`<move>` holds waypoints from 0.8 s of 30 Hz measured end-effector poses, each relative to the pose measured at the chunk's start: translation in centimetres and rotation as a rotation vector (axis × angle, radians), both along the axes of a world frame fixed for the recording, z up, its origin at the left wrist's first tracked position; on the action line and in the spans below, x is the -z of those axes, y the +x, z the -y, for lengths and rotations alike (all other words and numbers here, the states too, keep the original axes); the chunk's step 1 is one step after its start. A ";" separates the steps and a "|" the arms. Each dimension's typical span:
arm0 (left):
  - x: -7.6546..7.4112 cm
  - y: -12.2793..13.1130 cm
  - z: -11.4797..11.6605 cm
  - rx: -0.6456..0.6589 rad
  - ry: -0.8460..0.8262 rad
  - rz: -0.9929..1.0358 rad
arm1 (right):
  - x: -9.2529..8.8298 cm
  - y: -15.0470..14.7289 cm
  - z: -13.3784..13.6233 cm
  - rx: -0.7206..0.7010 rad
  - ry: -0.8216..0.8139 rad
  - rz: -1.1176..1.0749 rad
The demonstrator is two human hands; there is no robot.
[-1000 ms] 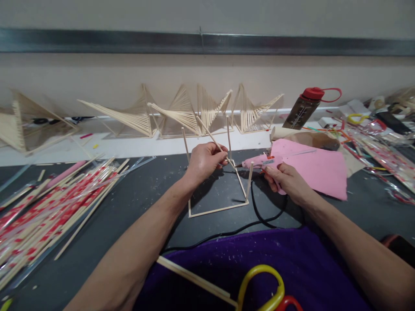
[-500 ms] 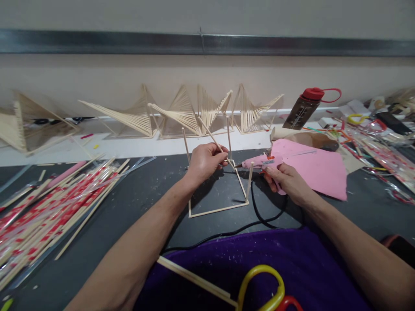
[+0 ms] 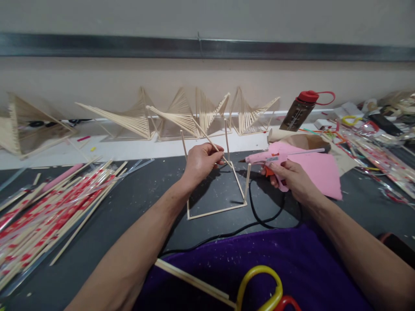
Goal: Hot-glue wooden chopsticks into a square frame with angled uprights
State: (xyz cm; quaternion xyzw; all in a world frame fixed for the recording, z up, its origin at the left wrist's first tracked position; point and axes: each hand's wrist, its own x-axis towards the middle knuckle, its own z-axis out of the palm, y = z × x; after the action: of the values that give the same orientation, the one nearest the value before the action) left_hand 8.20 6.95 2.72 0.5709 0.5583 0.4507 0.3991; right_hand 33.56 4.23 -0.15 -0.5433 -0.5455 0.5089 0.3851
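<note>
My left hand [image 3: 204, 163] pinches a thin wooden stick [image 3: 207, 137] that slants down to the right, its lower end near the back right part of a frame. That square frame of wooden sticks [image 3: 217, 212] lies on the dark table, with upright sticks at its corners; my hand and forearm hide part of its left side. In my right hand [image 3: 287, 176] is a pink hot glue gun [image 3: 261, 158], a clear glue stick jutting from its rear. The gun's dark nozzle points left, a short gap away from the held stick's end.
Several finished twisted stick models [image 3: 181, 114] stand along the wall. Packs of wooden sticks [image 3: 65, 211] lie at left. Behind the gun are a pink sheet [image 3: 320, 172] and a red-lidded bottle [image 3: 296, 113]. A black cord [image 3: 223, 235] crosses the front; yellow-handled scissors [image 3: 259, 272] rest on purple cloth.
The glue gun has drawn back to the right, its nozzle leaving the held stick's lower end. My left hand keeps its pinch on the stick.
</note>
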 end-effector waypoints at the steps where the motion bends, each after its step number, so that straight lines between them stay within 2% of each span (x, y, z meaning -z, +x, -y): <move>1: 0.0 0.0 0.0 -0.001 -0.001 0.009 | -0.4 0.4 -0.1 0.054 0.014 -0.021; 6: -0.3 -0.1 -0.1 -0.003 0.026 0.015 | -2.7 4.4 -1.1 0.282 0.117 -0.037; 9: -0.4 0.0 0.0 0.012 0.035 0.001 | -3.1 6.4 -1.8 0.352 0.107 -0.046; 20: -0.4 -0.3 -0.2 0.012 0.032 -0.023 | -1.5 6.7 -3.1 0.275 -0.045 -0.306; 24: -0.4 -0.3 -0.3 0.008 0.033 -0.005 | -1.4 7.3 -3.0 0.223 -0.009 -0.364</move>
State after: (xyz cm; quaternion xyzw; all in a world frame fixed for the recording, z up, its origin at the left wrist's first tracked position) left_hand 7.94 7.23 3.08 0.5806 0.5496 0.4568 0.3901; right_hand 40.89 7.25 1.25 -0.5010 -0.4012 0.5554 0.5287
